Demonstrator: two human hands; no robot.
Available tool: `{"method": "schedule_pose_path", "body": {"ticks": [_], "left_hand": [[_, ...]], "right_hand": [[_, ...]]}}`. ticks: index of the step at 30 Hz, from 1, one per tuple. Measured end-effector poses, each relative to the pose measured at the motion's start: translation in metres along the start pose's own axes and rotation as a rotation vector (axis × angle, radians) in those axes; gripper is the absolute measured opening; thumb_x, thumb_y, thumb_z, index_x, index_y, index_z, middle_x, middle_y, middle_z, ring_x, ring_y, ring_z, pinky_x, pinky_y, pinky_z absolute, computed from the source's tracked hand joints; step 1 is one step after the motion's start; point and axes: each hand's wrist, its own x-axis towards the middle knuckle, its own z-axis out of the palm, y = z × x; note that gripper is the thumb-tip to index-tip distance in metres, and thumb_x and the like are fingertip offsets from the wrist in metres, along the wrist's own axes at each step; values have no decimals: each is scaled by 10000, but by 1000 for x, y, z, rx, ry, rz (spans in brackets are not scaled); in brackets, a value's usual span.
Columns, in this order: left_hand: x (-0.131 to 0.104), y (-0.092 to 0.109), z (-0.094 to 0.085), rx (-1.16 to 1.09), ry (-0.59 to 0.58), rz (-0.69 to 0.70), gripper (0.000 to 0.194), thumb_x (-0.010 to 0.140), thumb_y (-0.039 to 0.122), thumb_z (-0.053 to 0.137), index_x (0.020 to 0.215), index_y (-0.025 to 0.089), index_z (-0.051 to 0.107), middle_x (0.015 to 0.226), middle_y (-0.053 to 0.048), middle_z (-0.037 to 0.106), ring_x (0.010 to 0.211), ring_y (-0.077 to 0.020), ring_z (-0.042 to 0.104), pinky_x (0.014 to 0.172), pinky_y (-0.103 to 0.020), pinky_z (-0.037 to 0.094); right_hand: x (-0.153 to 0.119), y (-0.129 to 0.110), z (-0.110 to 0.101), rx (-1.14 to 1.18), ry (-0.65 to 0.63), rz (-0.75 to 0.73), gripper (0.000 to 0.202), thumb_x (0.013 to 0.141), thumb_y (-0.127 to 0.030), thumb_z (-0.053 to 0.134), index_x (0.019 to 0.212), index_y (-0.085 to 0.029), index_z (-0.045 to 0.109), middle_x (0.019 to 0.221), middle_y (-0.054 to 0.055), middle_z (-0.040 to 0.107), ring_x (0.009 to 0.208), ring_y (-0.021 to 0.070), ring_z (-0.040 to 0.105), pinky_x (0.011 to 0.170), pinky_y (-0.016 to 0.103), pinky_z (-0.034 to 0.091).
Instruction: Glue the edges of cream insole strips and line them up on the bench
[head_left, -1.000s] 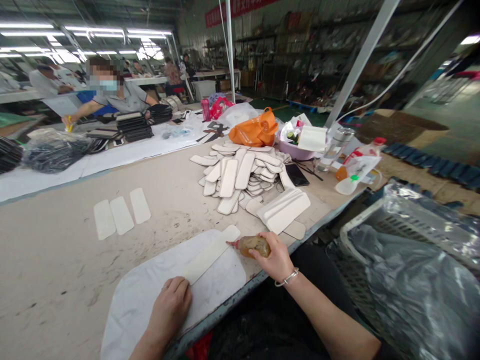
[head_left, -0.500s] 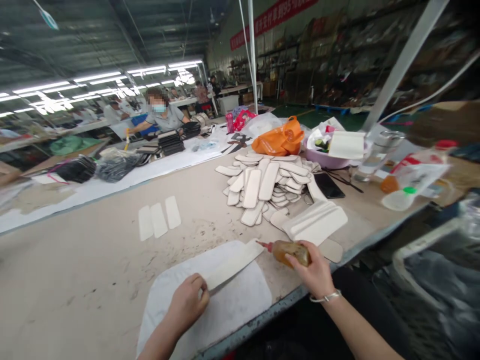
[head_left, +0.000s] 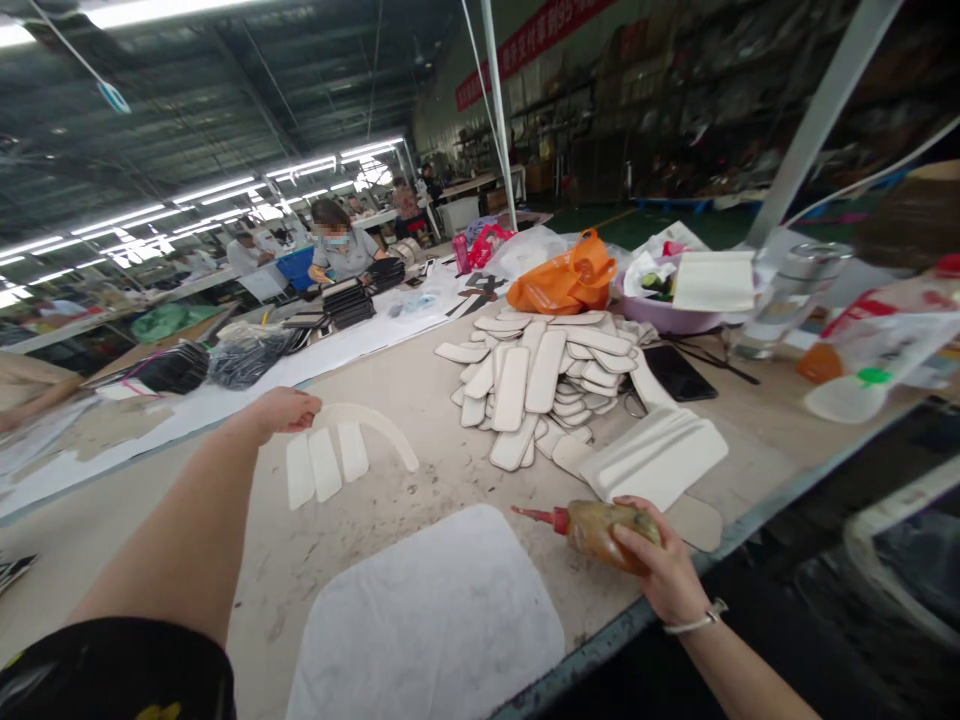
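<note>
With my left hand (head_left: 289, 410) stretched far out over the table, I pinch one end of a long off-white strip (head_left: 382, 428). The strip bends in an arc, its other end near the tabletop. Three short white pieces (head_left: 325, 465) lie side by side just below it. My right hand (head_left: 660, 560) is wrapped round a squeeze bottle (head_left: 604, 532) of amber liquid, tilted on its side. The bottle's thin red nozzle points left, above the table. In front of me lies a white sheet (head_left: 435, 610) with rounded corners.
A heap of padded off-white pieces (head_left: 510, 390) covers the table's middle, with stacked white strips (head_left: 656, 455) beside it. Behind are an orange bag (head_left: 562, 280), a phone (head_left: 679, 372), a purple basin (head_left: 667, 315) and a clear bottle (head_left: 787, 300). A co-worker (head_left: 345, 250) sits across.
My left hand has carried the strip off the white sheet, forward and left to the three short pieces. The bottle in my right hand has moved slightly right and down, away from the strip.
</note>
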Motion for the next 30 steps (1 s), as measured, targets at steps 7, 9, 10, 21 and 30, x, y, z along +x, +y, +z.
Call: {"method": "schedule_pose_path", "body": {"ticks": [7,9,10,21,30], "left_hand": [[3,18,28,422,191,-75,335,718,370,492,866,93,610,959,-153,632,968,-334,560,761,-442,456],[-10,20,70,477,179,-69,339,740,338,445,905,100,621,994,-176,633,938,-329,587,725,-413,468],[-16,20,93,480,170,-69,339,743,325,433,908,100,626,989,-182,635,926,-328,595,713,-405,471],[-14,2,218,450,109,-25,339,780,274,377,936,103,624,952,-186,644,882,-305,618,698,-384,475],[23,-16,218,416,109,-74,331,787,221,369,955,93,624,957,-203,647,891,-297,621,708,-374,474]], "right_hand": [[1,-2,3,171,-74,102,414,630,-313,753,985,-231,556,901,17,576,788,174,551,677,268,463],[1,-1,4,190,-85,130,423,634,-308,753,996,-226,551,890,22,573,771,174,553,669,274,464],[0,0,5,194,-95,143,427,636,-306,752,1002,-226,548,882,22,571,761,173,554,664,275,464],[-3,1,9,203,-135,207,429,648,-305,744,1012,-240,527,939,27,543,803,188,552,697,310,468],[-4,2,11,221,-161,229,432,649,-301,743,1018,-248,526,928,20,536,818,186,543,700,309,466]]}}
